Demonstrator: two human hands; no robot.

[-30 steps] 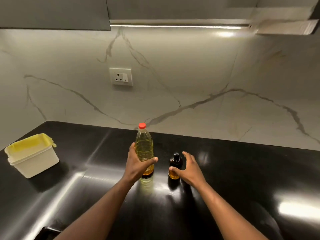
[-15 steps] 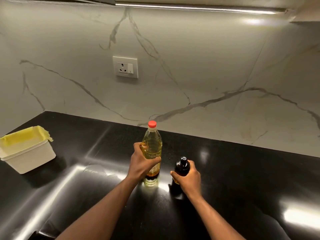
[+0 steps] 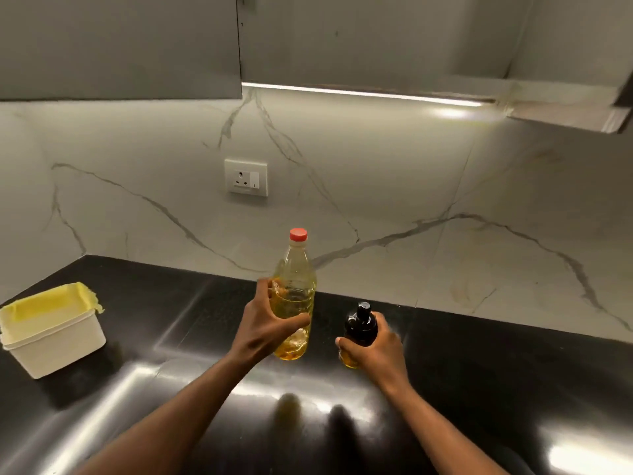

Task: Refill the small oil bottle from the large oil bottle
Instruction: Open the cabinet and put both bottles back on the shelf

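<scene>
The large oil bottle (image 3: 297,269) is clear plastic with yellow oil and a red cap, held upright above the black counter. My left hand (image 3: 265,325) wraps its lower body from the left. To its right is the small oil bottle (image 3: 361,325), dark with a black cap and a little amber oil at its base. My right hand (image 3: 378,349) grips it from the right and below, hiding most of its lower part. Both bottles are capped and lifted off the counter; their shadows lie on the surface below.
A white tub (image 3: 56,334) lined with a yellow bag sits at the counter's left. The glossy black counter (image 3: 479,371) meets a marble backsplash with a wall socket (image 3: 246,177). Grey cabinets (image 3: 120,46) hang overhead.
Both hands closed on their bottles and lifted them off the counter. The camera tilted up, showing more of the cabinets.
</scene>
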